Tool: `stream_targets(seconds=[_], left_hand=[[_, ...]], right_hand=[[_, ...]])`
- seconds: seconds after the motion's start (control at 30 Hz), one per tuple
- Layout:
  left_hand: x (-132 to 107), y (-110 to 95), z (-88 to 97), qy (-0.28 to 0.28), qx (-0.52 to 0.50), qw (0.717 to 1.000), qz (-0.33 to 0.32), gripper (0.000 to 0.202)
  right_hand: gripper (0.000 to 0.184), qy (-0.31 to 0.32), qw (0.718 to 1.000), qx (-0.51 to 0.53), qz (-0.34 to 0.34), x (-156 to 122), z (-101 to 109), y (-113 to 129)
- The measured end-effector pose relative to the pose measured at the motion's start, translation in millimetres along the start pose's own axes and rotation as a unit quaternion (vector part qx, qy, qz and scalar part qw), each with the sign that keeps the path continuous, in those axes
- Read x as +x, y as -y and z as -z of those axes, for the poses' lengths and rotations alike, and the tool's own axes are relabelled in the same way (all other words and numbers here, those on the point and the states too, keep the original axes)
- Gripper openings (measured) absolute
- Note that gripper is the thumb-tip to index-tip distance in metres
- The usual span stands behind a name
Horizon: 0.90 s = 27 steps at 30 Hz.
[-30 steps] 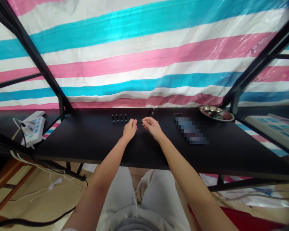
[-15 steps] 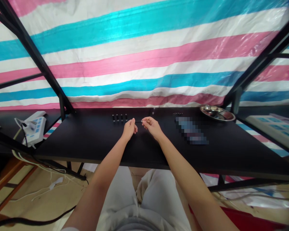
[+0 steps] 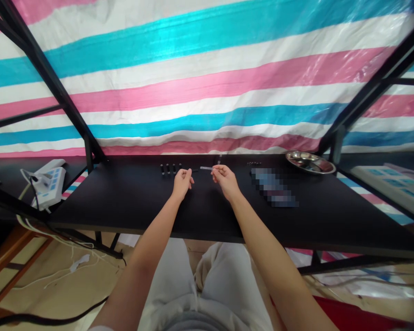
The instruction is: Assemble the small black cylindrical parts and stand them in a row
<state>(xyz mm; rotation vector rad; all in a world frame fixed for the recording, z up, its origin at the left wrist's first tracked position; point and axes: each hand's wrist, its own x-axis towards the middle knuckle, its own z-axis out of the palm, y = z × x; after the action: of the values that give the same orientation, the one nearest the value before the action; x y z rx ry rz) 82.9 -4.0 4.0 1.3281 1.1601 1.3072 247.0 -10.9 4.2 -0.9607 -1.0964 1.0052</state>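
Two bare hands meet over a black counter, below a striped plastic sheet. The left hand is curled, its thumb and fingers seemingly closed on a dark stick that pokes out towards the right. The right hand pinches a slim clear tube by one end, thumb against fingers, the free end aimed left at the stick. A small gap separates the two pieces; they do not touch.

Just beyond the left hand, four short black cylinders with pale tips form a row, the rightmost partly hidden. Beyond the right hand lies a small clear piece, too small to identify; farther right are some tiny bits, a blurred-out patch and a shiny metal plate.

The work looks partway along: the four cylinders are set out, while the stick and tube are apart and not yet put down. How much remains beyond these two pieces cannot be told
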Motion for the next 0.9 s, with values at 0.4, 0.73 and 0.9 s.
stream_targets(seconds=[0.4, 0.73, 0.9], left_hand=[[-5.8, -3.0, -3.4, 0.077, 0.020, 0.996, -0.039, 0.026], [-4.8, -0.1, -3.7, 0.076, 0.028, 0.996, -0.037, 0.026], [-5.3, -0.1, -3.0, 0.079, 0.046, 0.995, -0.037, 0.024]], right_hand=[[0.040, 0.099, 0.990, -0.028, -0.099, -9.1, -7.6, -0.7], [0.038, 0.136, 0.981, -0.110, -0.087, -15.6, -12.9, 4.7], [0.033, 0.140, 0.977, -0.139, -0.076, -18.0, -14.1, 10.9]])
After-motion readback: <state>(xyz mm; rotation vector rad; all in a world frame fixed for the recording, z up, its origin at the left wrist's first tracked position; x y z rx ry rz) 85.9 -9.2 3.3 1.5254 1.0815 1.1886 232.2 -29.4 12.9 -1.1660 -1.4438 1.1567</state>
